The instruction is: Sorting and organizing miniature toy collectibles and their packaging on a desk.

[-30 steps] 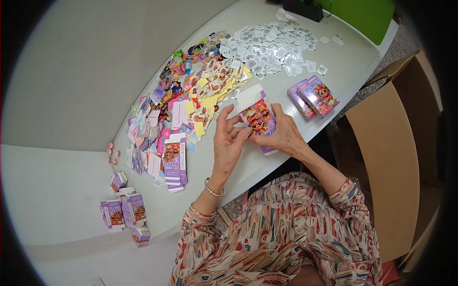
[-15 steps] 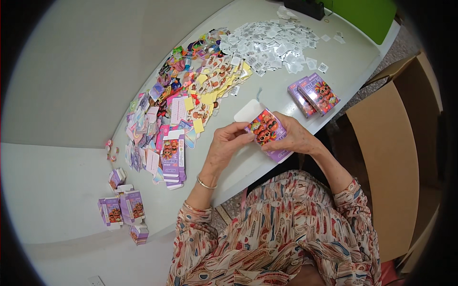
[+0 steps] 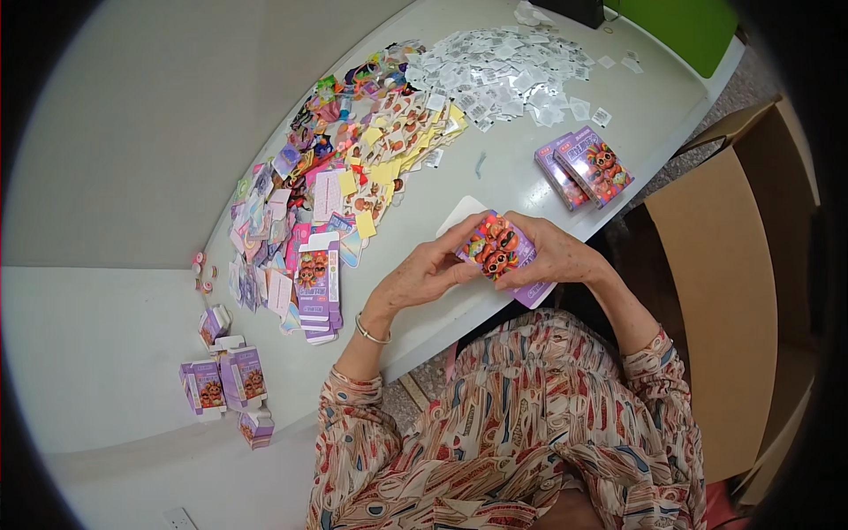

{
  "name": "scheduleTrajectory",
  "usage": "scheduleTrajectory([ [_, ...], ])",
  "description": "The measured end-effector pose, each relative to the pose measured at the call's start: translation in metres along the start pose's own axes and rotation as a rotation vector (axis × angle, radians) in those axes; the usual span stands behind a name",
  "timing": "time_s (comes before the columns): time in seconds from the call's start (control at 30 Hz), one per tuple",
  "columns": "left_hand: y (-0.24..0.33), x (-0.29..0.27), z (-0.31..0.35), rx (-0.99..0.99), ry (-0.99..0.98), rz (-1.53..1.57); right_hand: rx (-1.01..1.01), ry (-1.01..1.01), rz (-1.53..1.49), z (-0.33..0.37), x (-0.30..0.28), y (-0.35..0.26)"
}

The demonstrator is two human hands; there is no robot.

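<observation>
- Table (image 3: 654,132): pale, curved edge, extending beneath and beyond both grips.
- Cardboard box (image 3: 715,309): brown, open, right of the right grip, past the table edge.
- Mixed heap (image 3: 327,137): coloured pieces, cards and stickers, beyond and left of the left grip, well apart from it.
- Packet heap (image 3: 499,71): small white squares, well beyond both grips.
- Right grip (image 3: 515,250): clamped on the carton, thumb on the printed face, other fingers along its far edge.
- Left grip (image 3: 477,249): clamped on the same carton at its left end, beside the flap.
- Flat cartons (image 3: 318,283): stacked, left of the left grip.
- Wrapped boxes (image 3: 596,168): two, overlapping, glossy, beyond and right of the right grip.
- Carton (image 3: 501,247): purple, printed, between both grips, above the table's near edge. Assessed as light, thin card; fairly stiff along folds, panels liable to dent, coating possibly slippery. Hold recommended at the long side edges, with light thumb pressure; avoid pressing mid-panel.
- Flap (image 3: 459,215): white, standing out past the left grip; judged the weakest part, prone to creasing, unsuitable for carrying.
</observation>
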State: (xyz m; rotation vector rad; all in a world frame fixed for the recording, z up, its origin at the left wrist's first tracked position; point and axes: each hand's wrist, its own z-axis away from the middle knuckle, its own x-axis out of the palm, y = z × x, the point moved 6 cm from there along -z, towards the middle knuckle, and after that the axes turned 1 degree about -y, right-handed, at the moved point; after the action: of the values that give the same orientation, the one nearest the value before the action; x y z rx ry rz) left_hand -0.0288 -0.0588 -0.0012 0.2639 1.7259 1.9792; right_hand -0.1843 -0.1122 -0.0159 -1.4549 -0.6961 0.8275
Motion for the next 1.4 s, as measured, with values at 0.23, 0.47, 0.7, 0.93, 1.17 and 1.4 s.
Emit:
scheduleTrajectory([
  [0.23, 0.038, 0.009, 0.005, 0.258, 0.381, -0.490, 0.115, 0.041, 0.012, -0.004, -0.001, 0.009],
  [0.47, 0.011, -0.011, 0.007, -0.009, 0.600, 0.208, 0.070, 0.062, 0.105, -0.004, 0.000, 0.004],
  [0.7, 0.001, -0.011, 0.006, -0.209, 0.541, 0.459, 0.018, 0.028, 0.173, -0.003, 0.000, 0.001],
  [0.93, 0.006, -0.006, 0.006, -0.029, 0.612, 0.215, 0.035, 0.008, 0.172, -0.004, 0.001, 0.003],
  [1.17, 0.029, 0.012, 0.018, 0.177, 0.670, -0.299, 0.041, -0.031, 0.145, -0.004, 0.002, 0.002],
  [1.4, 0.027, -0.004, 0.012, 0.028, 0.541, -0.184, 0.042, -0.092, 0.192, -0.002, 0.004, -0.010],
])
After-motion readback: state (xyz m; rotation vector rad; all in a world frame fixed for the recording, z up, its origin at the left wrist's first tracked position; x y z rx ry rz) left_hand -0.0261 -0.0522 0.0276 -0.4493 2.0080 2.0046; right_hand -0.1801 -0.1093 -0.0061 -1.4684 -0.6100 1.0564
